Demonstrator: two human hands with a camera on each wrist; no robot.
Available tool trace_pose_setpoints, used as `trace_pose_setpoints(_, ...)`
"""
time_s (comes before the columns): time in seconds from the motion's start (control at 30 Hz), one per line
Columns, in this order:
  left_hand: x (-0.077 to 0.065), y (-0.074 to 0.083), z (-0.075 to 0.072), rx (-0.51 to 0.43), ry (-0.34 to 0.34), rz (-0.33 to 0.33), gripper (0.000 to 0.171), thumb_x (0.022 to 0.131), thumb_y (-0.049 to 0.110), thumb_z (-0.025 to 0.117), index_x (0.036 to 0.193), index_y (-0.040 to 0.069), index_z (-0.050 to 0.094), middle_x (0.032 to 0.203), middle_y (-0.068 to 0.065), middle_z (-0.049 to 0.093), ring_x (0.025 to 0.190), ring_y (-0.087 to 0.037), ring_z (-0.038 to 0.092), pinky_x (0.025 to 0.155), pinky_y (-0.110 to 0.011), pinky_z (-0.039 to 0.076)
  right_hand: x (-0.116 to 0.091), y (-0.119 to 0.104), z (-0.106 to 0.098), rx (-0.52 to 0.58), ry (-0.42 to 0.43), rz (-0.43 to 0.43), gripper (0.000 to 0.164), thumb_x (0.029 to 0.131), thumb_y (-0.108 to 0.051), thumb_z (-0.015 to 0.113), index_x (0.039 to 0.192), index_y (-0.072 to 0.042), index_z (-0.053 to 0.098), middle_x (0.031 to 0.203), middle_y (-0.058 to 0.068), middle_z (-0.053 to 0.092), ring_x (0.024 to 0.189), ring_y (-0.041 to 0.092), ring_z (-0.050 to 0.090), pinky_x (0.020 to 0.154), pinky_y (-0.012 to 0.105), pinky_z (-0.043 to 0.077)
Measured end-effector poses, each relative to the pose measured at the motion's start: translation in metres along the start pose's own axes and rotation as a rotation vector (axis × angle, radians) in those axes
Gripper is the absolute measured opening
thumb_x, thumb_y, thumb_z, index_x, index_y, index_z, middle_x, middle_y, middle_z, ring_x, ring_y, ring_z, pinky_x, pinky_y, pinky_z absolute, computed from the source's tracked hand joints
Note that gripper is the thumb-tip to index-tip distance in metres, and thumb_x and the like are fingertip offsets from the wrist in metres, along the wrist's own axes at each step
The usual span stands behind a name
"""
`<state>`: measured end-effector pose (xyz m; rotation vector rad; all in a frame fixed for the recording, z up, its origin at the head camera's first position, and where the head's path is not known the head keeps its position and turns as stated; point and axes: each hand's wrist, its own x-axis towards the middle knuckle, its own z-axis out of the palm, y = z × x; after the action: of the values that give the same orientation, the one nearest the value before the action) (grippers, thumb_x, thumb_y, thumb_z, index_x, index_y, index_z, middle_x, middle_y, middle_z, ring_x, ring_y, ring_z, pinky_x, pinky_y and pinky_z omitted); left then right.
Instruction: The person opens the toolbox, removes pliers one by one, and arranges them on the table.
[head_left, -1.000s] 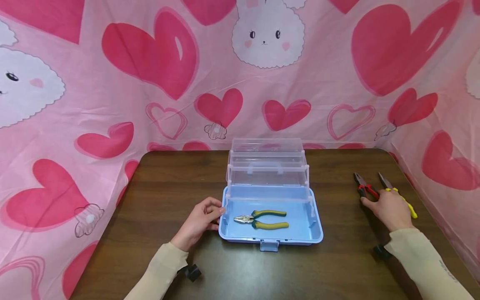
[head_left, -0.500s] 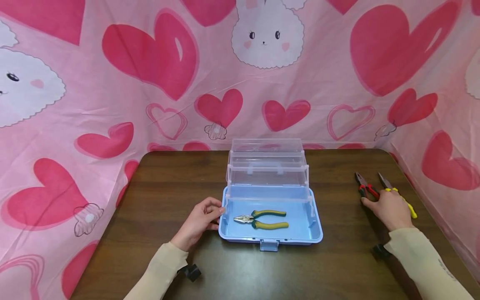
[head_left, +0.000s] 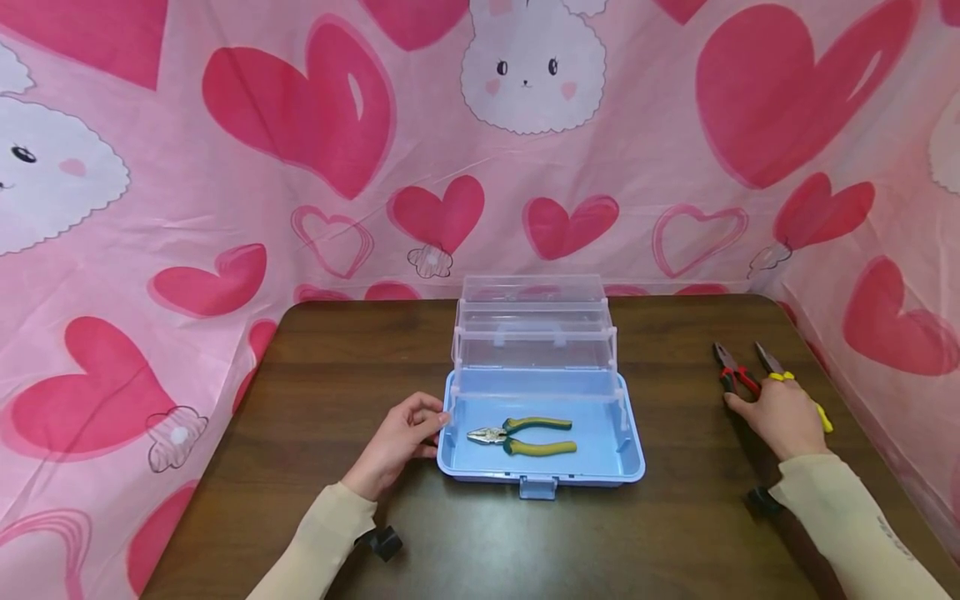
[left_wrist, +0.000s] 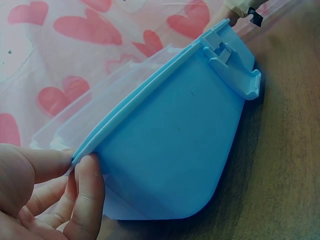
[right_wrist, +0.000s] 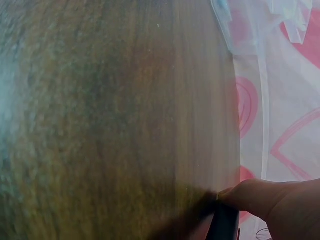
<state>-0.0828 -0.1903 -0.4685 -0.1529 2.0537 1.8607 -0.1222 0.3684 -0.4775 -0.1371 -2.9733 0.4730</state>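
Note:
My left hand [head_left: 397,442] pinches the left rim of an open light-blue toolbox [head_left: 585,475] between thumb and fingers; the left wrist view shows the grip on the rim [left_wrist: 82,156]. Inside the box lie combination pliers [head_left: 540,448] with green-and-yellow handles, jaws to the left. At the table's right side, my right hand [head_left: 783,417] holds red-and-black pliers [head_left: 738,375] by the handles, thumb on the left handle [right_wrist: 223,222]. Yellow-handled long-nose pliers [head_left: 780,373] lie right beside them, partly under the same hand. The fingers' undersides are hidden.
Clear tiered trays [head_left: 536,350] stand raised at the back of the toolbox, and its latch [head_left: 537,487] hangs at the front. The brown wooden table [head_left: 345,358] ends at a pink heart-patterned cloth [head_left: 337,167] behind and at both sides.
The red-and-black pliers have shifted slightly right, closer to the yellow-handled ones, with my right thumb against them. My left hand and the toolbox stay in place.

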Motion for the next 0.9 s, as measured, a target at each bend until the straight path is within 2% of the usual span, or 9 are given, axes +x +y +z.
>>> trace_pose_setpoints(0.57,-0.0012,0.0015,0.0005,-0.008,-0.01,0.001,0.033,0.101,0.022,0.071,0.123,0.002,0.058,0.099,-0.011,0.074,0.08,-0.021,0.065,0.072,-0.031,0.061,-0.0025,0.0002,0.0006,0.002,0.007,-0.012,0.053,0.09,-0.035,0.078,0.064,-0.001,0.046,0.06,0.014,0.046,0.054,0.034,0.049,0.045,0.047,0.041)
trace_pose_setpoints(0.9,-0.0013,0.0023,0.0002,-0.005,-0.011,0.001,0.033,0.101,0.022,0.071,0.124,0.002,0.057,0.101,-0.012,0.074,0.081,-0.022,0.065,0.073,-0.031,0.061,-0.0025,-0.0012,-0.0015,-0.001,-0.018,-0.012,0.052,0.091,-0.034,0.078,0.066,0.0,0.047,0.061,0.014,0.045,0.055,0.033,0.048,0.045,0.044,0.04)
